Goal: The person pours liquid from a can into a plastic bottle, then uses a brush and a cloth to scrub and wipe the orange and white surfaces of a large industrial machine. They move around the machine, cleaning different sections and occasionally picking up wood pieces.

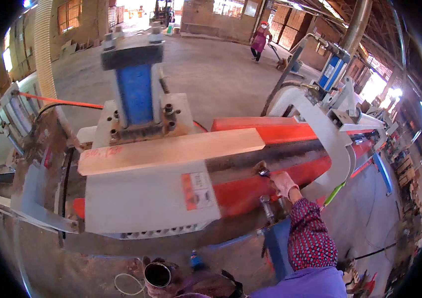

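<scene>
The small dark knob (262,170) sits on the red machine bed (251,191), just right of centre, and our right hand (283,183) in its pale glove is closed around it from the 4 o'clock side, fingers curled over its shaft. Our patterned sleeve (308,233) runs down from there toward 5 o'clock, so this arm is the one at work; our left hand is not in view, and we cannot tell how it stands.

From the knob, at 10 o'clock, a long pale wooden board (171,150) lies across the machine, its long axis running from 9 to 3 o'clock, one end stopping just above our hand. Above the board stands a blue cylinder (136,94) on its grey bracket. At 2 o'clock a white curved guard (328,144) arches over the bed, close to our wrist. Below, at 7 o'clock, a round metal can (158,274) rests on the floor. Far off at 12 o'clock another person (260,40) walks the concrete floor (211,69).
</scene>
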`<act>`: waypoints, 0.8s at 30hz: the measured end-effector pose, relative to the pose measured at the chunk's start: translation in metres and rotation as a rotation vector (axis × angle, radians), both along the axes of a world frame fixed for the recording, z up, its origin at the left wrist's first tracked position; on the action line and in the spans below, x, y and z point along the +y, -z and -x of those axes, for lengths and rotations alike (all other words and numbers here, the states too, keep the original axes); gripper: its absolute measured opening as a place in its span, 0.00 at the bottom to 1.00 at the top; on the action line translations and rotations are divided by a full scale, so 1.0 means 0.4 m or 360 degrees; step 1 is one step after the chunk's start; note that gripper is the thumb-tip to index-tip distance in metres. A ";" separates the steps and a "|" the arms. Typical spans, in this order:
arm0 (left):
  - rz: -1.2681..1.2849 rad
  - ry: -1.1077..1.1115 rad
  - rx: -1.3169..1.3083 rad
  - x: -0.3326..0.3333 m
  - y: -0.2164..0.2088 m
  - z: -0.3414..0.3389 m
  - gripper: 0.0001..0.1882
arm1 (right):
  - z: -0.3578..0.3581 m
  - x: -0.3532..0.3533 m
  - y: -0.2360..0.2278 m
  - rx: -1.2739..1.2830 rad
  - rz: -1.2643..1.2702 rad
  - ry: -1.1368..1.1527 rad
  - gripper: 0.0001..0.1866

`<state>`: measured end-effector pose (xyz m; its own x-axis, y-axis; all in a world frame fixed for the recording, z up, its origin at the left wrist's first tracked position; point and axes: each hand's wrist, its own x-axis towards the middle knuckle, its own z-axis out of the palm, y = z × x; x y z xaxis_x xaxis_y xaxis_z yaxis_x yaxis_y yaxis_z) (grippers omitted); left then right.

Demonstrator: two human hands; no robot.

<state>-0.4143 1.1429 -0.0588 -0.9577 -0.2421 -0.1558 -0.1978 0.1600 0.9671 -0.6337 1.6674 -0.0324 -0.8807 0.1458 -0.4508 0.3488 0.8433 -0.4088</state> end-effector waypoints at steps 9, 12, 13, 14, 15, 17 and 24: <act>0.0279 -0.0389 0.0107 -0.230 0.022 -0.183 0.43 | -0.202 -0.441 -0.275 0.0303 0.1274 0.0785 0.06; 0.0567 -0.0271 0.0328 -0.231 -0.001 -0.175 0.43 | -0.352 -0.481 -0.377 0.1036 0.0007 -0.0085 0.10; 0.0741 -0.0261 0.0416 -0.239 -0.003 -0.174 0.44 | -0.362 -0.466 -0.377 0.1105 0.0103 -0.0037 0.12; 0.0646 -0.0258 0.0396 -0.247 -0.005 -0.190 0.44 | -0.377 -0.527 -0.398 0.1331 0.0082 -0.0220 0.13; 0.0505 -0.0253 0.0379 -0.259 -0.004 -0.204 0.44 | -0.402 -0.593 -0.430 0.1546 0.0056 -0.0399 0.14; -0.0125 -0.0227 0.0297 -0.281 0.001 -0.241 0.48 | -0.442 -0.627 -0.488 0.1059 0.0904 0.0136 0.15; -0.0618 -0.0322 0.0106 -0.410 0.055 -0.317 0.51 | -0.423 -0.958 -0.475 0.1281 0.1191 0.0468 0.18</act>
